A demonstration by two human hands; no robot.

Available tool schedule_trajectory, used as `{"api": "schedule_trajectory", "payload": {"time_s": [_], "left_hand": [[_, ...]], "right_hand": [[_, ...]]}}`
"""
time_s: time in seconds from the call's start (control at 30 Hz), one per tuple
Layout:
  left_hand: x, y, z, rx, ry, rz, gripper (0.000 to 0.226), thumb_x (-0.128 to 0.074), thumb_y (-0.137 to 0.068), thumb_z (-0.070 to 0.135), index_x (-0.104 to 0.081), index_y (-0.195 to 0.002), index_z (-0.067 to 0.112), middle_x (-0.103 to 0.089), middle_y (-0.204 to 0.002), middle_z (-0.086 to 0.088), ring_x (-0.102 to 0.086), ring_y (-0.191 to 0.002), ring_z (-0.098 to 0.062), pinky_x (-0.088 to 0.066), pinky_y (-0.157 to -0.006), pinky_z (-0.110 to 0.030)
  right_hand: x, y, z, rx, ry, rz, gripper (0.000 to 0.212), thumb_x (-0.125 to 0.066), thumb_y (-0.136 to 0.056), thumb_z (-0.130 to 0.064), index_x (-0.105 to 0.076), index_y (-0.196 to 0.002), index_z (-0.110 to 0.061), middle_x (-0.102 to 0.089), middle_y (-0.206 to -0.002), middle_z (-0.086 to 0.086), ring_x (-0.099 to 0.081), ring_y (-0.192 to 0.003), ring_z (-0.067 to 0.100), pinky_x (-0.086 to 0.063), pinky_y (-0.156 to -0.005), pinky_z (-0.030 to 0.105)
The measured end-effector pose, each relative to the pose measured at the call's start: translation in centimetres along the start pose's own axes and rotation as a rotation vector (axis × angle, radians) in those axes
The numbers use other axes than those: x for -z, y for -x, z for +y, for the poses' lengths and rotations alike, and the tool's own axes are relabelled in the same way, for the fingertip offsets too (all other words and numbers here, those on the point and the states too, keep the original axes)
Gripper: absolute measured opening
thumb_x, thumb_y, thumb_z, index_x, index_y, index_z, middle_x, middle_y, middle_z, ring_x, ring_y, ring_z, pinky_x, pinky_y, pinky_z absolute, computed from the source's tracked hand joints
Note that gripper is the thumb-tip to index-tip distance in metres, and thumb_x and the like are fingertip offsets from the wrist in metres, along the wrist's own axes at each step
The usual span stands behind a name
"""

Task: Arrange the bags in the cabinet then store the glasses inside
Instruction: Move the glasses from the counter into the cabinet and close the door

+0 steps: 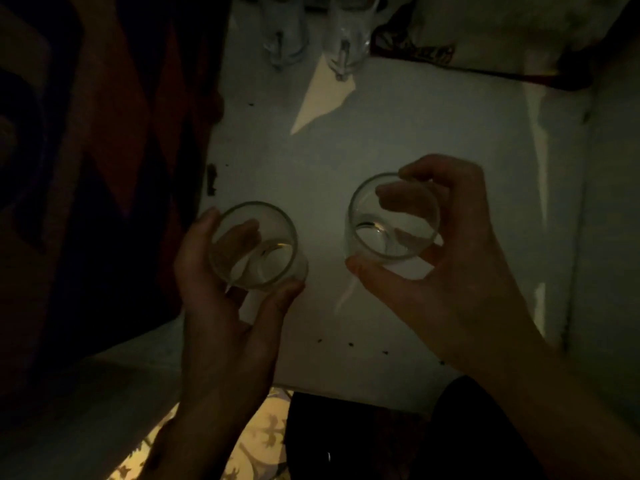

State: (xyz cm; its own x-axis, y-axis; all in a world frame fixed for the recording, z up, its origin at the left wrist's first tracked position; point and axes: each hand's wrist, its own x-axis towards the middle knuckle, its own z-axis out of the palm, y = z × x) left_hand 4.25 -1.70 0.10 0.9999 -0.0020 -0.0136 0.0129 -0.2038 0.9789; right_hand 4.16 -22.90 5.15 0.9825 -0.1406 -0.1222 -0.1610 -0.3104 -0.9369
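A tumbler (258,245) was gripped in the left hand (221,292), another tumbler (393,220) in the right hand (446,258); storing was underway, with setting down beyond both hands, beside the stored glasses (343,39), judged next.

A clear, round, empty drinking glass (258,247) sits upright in the curled fingers of the left hand (221,289), above the pale cabinet shelf (415,140). A second clear round tumbler (393,220), also empty with its mouth up, is gripped by the right hand (460,258) just beside it, apart. Two clear handled glass mugs (315,32) stand at the back of the shelf, beside a pale, dark-trimmed fabric bag (491,32).
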Motion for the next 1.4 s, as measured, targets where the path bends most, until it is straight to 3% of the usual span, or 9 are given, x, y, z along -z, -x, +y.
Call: {"api": "schedule_trajectory", "payload": {"time_s": [0.1, 0.27, 0.4, 0.57, 0.73, 0.97, 1.1, 1.3, 1.4], "left_hand": [[-0.2, -0.5, 0.3, -0.009, -0.102, 0.026, 0.087, -0.078, -0.083, 0.022, -0.028, -0.148, 0.051, -0.051, -0.147, 0.004, -0.052, -0.135, -0.015, -0.052, -0.101, -0.028], [0.5, -1.8, 0.4, 0.083, -0.067, 0.071, 0.085, -0.077, -0.084, 0.013, -0.032, -0.144, 0.052, -0.048, -0.150, 0.006, -0.050, -0.138, -0.016, -0.050, -0.105, -0.053], [1.1, -2.5, -0.3, 0.114, -0.068, 0.120, 0.085, -0.080, -0.081, 0.012, -0.036, -0.143, 0.050, -0.049, -0.147, 0.012, -0.052, -0.136, -0.016, -0.051, -0.105, -0.055], [0.9, -3.4, -0.6, 0.125, -0.019, 0.131, 0.090, -0.080, -0.080, 0.006, -0.039, -0.138, 0.061, -0.054, -0.140, 0.020, -0.056, -0.131, -0.008, -0.054, -0.102, -0.032], [-0.7, -5.9, 0.4, 0.073, -0.025, 0.104, 0.085, -0.077, -0.083, 0.005, -0.041, -0.139, 0.059, -0.051, -0.145, 0.015, -0.050, -0.135, -0.002, -0.048, -0.105, -0.021], [-2.8, -12.8, 1.8, 0.030, 0.026, 0.101, 0.081, -0.071, -0.085, -0.011, -0.036, -0.151, 0.018, -0.049, -0.147, -0.002, -0.053, -0.130, -0.004, -0.050, -0.099, -0.020], [-3.6, -15.6, 2.3, -0.006, 0.056, 0.129, 0.079, -0.069, -0.084, -0.015, -0.036, -0.150, 0.014, -0.049, -0.136, 0.017, -0.055, -0.124, 0.006, -0.050, -0.098, -0.019], [-3.3, -17.0, 2.1, -0.001, 0.042, 0.041, 0.078, -0.067, -0.084, -0.019, -0.036, -0.144, 0.019, -0.048, -0.146, -0.013, -0.051, -0.135, -0.026, -0.050, -0.107, -0.033], [-2.8, -17.1, 1.9, 0.003, 0.007, 0.026, 0.079, -0.067, -0.084, -0.019, -0.036, -0.145, 0.021, -0.048, -0.147, -0.018, -0.051, -0.135, -0.029, -0.051, -0.107, -0.034]], "right_hand": [[-1.2, -1.1, 0.7, 0.001, 0.011, -0.042, 0.080, -0.090, -0.071, -0.014, -0.037, -0.124, -0.041, -0.058, -0.125, -0.019, -0.058, -0.119, 0.000, -0.056, -0.093, 0.036], [-2.2, -2.5, 1.1, 0.037, 0.031, -0.114, 0.081, -0.087, -0.073, -0.008, -0.034, -0.122, -0.045, -0.056, -0.125, -0.022, -0.056, -0.119, -0.002, -0.052, -0.094, 0.024], [-2.6, -2.6, 2.0, 0.046, 0.020, -0.119, 0.081, -0.088, -0.073, -0.010, -0.036, -0.123, -0.046, -0.056, -0.127, -0.021, -0.058, -0.116, -0.002, -0.051, -0.094, 0.023], [-3.1, -3.2, 2.2, 0.083, 0.022, -0.100, 0.079, -0.083, -0.072, -0.029, -0.033, -0.122, -0.064, -0.053, -0.129, -0.028, -0.056, -0.120, -0.002, -0.053, -0.096, 0.027], [-2.8, -6.7, 2.3, 0.122, 0.056, -0.086, 0.076, -0.086, -0.076, -0.026, -0.035, -0.123, -0.056, -0.056, -0.128, -0.024, -0.054, -0.121, -0.007, -0.051, -0.096, 0.022], [-2.2, -12.8, 1.8, 0.168, 0.075, 0.000, 0.075, -0.087, -0.076, -0.019, -0.037, -0.130, -0.035, -0.055, -0.128, -0.013, -0.057, -0.115, -0.001, -0.050, -0.090, 0.012], [-2.5, -13.9, 2.0, 0.179, 0.082, 0.034, 0.074, -0.087, -0.076, -0.021, -0.038, -0.131, -0.032, -0.053, -0.123, -0.023, -0.057, -0.115, 0.000, -0.053, -0.089, 0.017], [-2.2, -14.3, 2.7, 0.164, 0.044, 0.033, 0.075, -0.088, -0.076, -0.025, -0.039, -0.131, -0.033, -0.052, -0.115, -0.042, -0.055, -0.112, -0.013, -0.051, -0.089, 0.013], [-2.2, -14.4, 2.8, 0.157, 0.018, 0.044, 0.075, -0.088, -0.076, -0.023, -0.037, -0.130, -0.037, -0.054, -0.116, -0.033, -0.056, -0.111, -0.014, -0.050, -0.088, 0.010]]}}
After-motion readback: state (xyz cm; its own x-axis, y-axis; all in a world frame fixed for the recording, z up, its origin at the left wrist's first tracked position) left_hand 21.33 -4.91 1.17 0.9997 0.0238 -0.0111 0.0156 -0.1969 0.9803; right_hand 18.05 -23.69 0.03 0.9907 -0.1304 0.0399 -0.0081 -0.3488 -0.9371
